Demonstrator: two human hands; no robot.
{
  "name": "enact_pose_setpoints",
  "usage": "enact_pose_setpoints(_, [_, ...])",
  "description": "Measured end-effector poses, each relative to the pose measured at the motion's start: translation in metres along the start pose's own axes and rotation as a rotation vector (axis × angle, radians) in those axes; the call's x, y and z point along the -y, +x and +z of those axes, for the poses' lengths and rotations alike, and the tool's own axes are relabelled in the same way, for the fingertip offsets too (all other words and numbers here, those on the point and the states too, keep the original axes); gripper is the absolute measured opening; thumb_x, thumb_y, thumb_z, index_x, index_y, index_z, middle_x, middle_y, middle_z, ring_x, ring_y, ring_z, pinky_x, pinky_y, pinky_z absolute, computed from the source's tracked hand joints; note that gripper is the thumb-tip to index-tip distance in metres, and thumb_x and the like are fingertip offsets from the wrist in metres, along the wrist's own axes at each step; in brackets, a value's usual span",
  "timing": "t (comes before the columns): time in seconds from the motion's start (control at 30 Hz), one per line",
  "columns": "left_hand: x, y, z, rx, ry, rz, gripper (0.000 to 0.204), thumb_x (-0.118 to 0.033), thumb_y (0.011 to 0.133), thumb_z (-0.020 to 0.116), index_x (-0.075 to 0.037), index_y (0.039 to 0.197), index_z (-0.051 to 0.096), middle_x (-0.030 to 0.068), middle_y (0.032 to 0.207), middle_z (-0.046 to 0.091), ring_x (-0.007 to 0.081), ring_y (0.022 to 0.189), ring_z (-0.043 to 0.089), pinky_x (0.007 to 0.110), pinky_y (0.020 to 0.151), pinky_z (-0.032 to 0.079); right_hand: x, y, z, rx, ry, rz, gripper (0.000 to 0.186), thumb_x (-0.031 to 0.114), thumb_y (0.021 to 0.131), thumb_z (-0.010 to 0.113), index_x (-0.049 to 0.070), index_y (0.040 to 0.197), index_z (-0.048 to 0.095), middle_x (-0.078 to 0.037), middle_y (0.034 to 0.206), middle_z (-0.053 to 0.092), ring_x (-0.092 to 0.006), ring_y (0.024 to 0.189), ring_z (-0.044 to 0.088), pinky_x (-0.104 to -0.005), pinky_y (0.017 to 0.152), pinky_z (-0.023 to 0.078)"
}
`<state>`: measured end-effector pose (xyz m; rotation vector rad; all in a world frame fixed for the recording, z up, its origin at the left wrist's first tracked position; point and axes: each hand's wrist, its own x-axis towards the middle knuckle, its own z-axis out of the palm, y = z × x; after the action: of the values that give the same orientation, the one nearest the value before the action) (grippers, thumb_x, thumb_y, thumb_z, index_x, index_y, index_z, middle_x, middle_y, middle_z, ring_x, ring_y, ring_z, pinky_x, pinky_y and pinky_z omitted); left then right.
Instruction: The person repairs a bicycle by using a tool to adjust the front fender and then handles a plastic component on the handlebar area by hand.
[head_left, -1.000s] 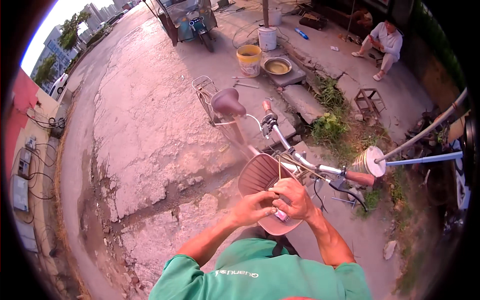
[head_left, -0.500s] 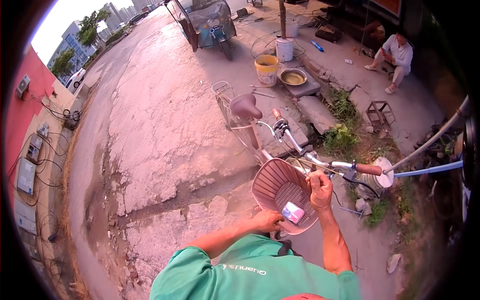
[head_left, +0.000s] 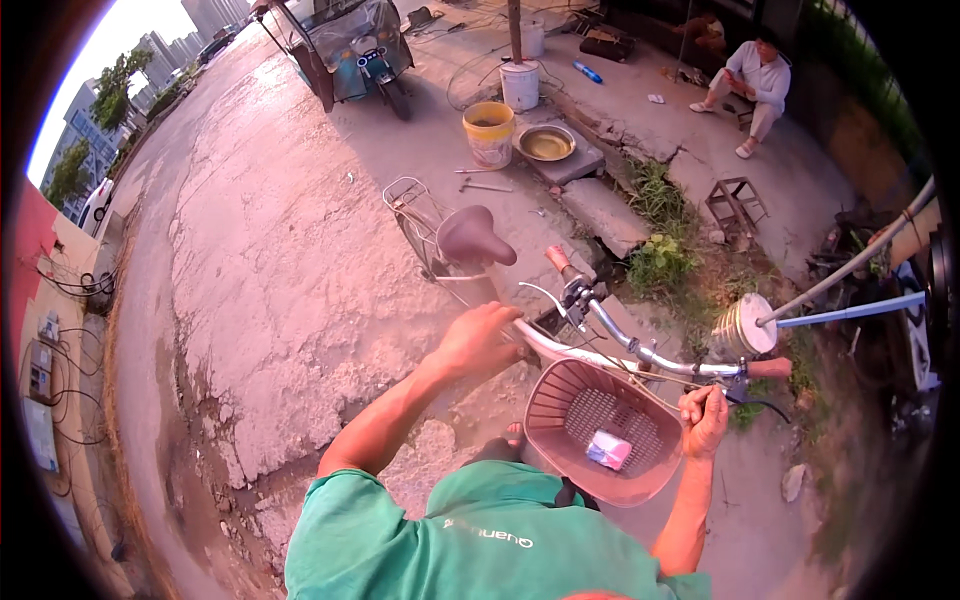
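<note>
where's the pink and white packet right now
In the head view, the packet lies in the bottom of the bicycle basket, lower right of centre, left of the right hand.

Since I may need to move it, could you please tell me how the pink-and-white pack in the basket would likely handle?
The pack is probably light, being small beside the basket. Its rounded corners hint that it may give a little when squeezed. Lying low on the basket's floor, it seems likelier to slide than tip.
</note>
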<state>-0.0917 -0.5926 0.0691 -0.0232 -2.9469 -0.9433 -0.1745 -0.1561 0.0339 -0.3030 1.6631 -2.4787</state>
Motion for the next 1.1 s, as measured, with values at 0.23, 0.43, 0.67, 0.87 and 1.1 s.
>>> enact_pose_setpoints(0.23, [0.069,0.094,-0.010,0.021,0.254,0.386,0.101,-0.035,0.064,0.089,-0.007,0.150,0.045,0.0218,0.149,0.046,0.0377,0.141,0.044,0.051,0.118,0.032,-0.007,0.014,0.014,-0.238,0.001,0.035,0.043,0.044,0.111,0.050,0.010,0.086,0.057,0.006,0.058,0.037,-0.0091,0.052,0.042,-0.0295,0.059,0.049])
enact_pose_setpoints(0.43, [0.062,0.115,0.031,0.363,0.244,0.278,0.086,-0.038,0.072,0.084,-0.009,0.146,0.052,0.0169,0.134,0.059,0.0358,0.133,0.053,0.052,0.112,0.037,-0.005,0.030,-0.014,-0.289,-0.061,0.057,0.040,0.043,0.110,0.050,0.009,0.091,0.061,0.005,0.057,0.039,-0.0103,0.047,0.042,-0.0341,0.055,0.051])
enact_pose_setpoints(0.67, [0.046,0.121,0.027,0.183,0.192,0.403,0.095,-0.030,0.068,0.089,-0.011,0.151,0.046,0.0173,0.146,0.052,0.0379,0.139,0.047,0.051,0.115,0.037,-0.002,0.039,-0.020,-0.327,0.039,0.087,0.044,0.042,0.111,0.049,0.005,0.091,0.062,0.004,0.057,0.041,-0.0106,0.046,0.044,-0.0335,0.054,0.052])
enact_pose_setpoints(0.87, [0.048,0.140,0.044,0.150,0.262,0.452,0.110,-0.029,0.061,0.093,-0.006,0.154,0.040,0.0184,0.151,0.046,0.0381,0.143,0.042,0.051,0.118,0.032,-0.002,0.034,-0.015,-0.295,0.036,0.103,0.044,0.041,0.111,0.048,0.004,0.091,0.062,0.004,0.057,0.042,-0.0111,0.047,0.047,-0.0318,0.053,0.051])
enact_pose_setpoints(1.1, [0.044,0.164,0.038,0.242,0.325,0.445,0.096,-0.025,0.060,0.092,-0.005,0.144,0.048,0.0176,0.138,0.053,0.0383,0.132,0.048,0.051,0.113,0.035,-0.005,0.037,-0.020,-0.253,0.004,0.108,0.045,0.041,0.110,0.051,0.003,0.091,0.064,0.003,0.058,0.046,-0.0110,0.046,0.048,-0.0318,0.052,0.052])
